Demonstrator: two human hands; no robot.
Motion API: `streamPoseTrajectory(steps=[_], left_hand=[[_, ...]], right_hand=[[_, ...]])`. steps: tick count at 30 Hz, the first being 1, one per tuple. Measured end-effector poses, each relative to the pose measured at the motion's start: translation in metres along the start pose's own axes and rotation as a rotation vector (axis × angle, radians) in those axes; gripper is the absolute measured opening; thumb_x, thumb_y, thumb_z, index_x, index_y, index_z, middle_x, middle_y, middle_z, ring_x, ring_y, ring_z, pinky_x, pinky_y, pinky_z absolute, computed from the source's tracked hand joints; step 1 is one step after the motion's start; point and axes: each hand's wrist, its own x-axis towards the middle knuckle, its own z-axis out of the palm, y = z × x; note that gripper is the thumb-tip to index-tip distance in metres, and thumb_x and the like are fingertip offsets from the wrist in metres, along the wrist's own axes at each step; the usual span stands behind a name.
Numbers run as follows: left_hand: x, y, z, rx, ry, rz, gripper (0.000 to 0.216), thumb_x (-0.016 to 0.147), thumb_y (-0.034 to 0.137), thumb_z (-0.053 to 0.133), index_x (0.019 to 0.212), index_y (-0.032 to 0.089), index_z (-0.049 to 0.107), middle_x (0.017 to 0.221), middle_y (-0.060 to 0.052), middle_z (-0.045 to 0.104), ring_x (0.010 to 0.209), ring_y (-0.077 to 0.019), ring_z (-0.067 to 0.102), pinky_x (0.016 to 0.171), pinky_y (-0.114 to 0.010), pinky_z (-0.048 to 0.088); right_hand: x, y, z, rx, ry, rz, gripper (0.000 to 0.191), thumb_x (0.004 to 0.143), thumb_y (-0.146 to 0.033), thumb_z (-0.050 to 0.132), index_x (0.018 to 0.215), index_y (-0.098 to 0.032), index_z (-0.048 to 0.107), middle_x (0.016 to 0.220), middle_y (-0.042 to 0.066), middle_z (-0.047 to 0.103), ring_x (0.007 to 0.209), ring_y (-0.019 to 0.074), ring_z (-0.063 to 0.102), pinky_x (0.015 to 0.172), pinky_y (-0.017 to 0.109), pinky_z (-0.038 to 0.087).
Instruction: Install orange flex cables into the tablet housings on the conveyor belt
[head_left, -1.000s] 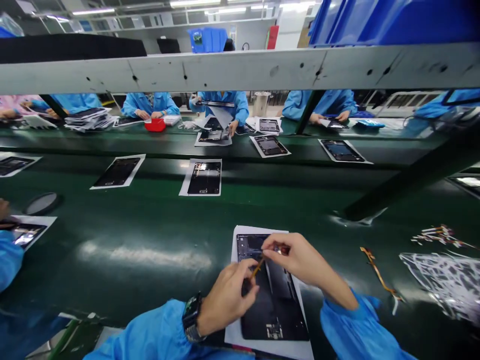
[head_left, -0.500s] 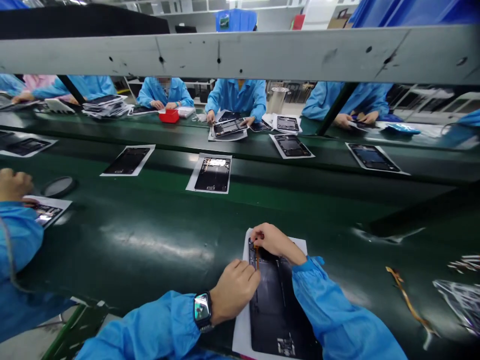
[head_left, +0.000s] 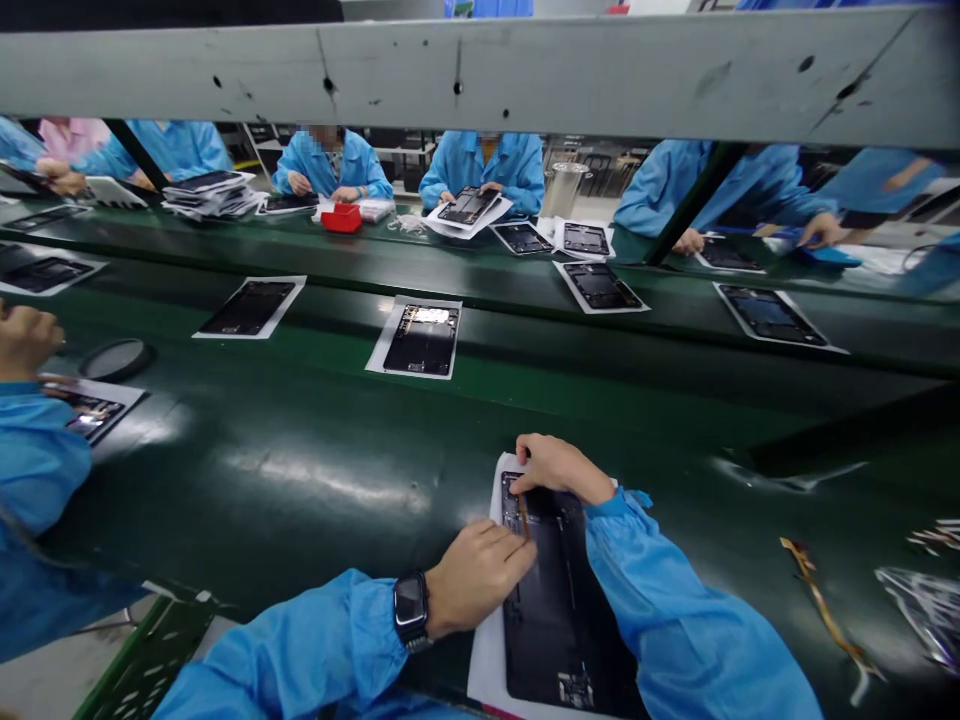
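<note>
A black tablet housing [head_left: 544, 610] lies on a white sheet [head_left: 489, 655] at the front edge of the bench. An orange flex cable [head_left: 523, 515] runs along the housing's upper left side. My left hand [head_left: 480, 575], wearing a black watch [head_left: 411, 605], is closed with its fingertips on the lower end of this flex cable. Over the top of the housing is my right hand [head_left: 562, 468], thumb and forefinger apart. Its thumb tip touches down near the cable's upper end. The other right fingers are partly hidden behind the hand.
A loose flex cable [head_left: 825, 610] and a clear plastic bag [head_left: 919, 610] lie on the right. Several housings on sheets, such as one housing [head_left: 421, 345], rest along the line ahead. A co-worker's hand [head_left: 26, 340] is at left beside a round black dish [head_left: 116, 358]. A metal beam [head_left: 480, 80] crosses above.
My right thumb and forefinger have spread apart from their pinch at the cable's upper end. My left hand stays on the cable. The view has tipped down slightly.
</note>
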Motion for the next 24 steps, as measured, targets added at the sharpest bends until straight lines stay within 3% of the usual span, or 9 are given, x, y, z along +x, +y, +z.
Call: streamPoseTrajectory(steps=[7, 14, 20, 24], left_hand=[[-0.001, 0.0, 0.0, 0.007, -0.021, -0.025, 0.02, 0.1, 0.013, 0.036, 0.108, 0.01, 0.055, 0.083, -0.005, 0.065, 0.078, -0.0158, 0.061, 0.068, -0.031, 0.044], [-0.005, 0.001, 0.006, 0.023, -0.014, -0.066, 0.018, 0.1, 0.014, 0.039, 0.091, 0.015, 0.055, 0.077, -0.002, 0.058, 0.074, -0.0158, 0.057, 0.066, -0.03, 0.041], [-0.006, 0.0, 0.008, -0.022, 0.034, -0.063, 0.018, 0.1, 0.015, 0.041, 0.099, 0.014, 0.059, 0.104, -0.006, 0.064, 0.094, -0.0161, 0.061, 0.078, -0.03, 0.047], [-0.009, 0.0, 0.013, -0.029, 0.071, -0.031, 0.02, 0.1, 0.014, 0.041, 0.1, 0.013, 0.061, 0.108, -0.006, 0.067, 0.099, -0.0162, 0.062, 0.081, -0.03, 0.05]], right_hand=[[-0.031, -0.006, 0.011, -0.109, 0.099, -0.126, 0.032, 0.079, -0.03, 0.075, 0.102, -0.022, 0.055, 0.102, 0.005, 0.065, 0.086, 0.0238, 0.064, 0.065, 0.029, 0.035], [-0.037, 0.001, 0.019, -0.1, 0.18, -0.197, 0.022, 0.087, -0.032, 0.067, 0.101, -0.022, 0.054, 0.098, 0.003, 0.062, 0.079, 0.02, 0.063, 0.064, 0.028, 0.036], [-0.038, 0.007, 0.028, -0.092, 0.279, -0.2, 0.021, 0.089, -0.033, 0.065, 0.101, -0.022, 0.053, 0.102, 0.004, 0.061, 0.082, 0.0202, 0.063, 0.065, 0.028, 0.038], [-0.037, 0.011, 0.03, -0.055, 0.277, -0.24, 0.023, 0.088, -0.033, 0.066, 0.103, -0.022, 0.053, 0.104, 0.005, 0.061, 0.083, 0.0199, 0.063, 0.066, 0.029, 0.039]])
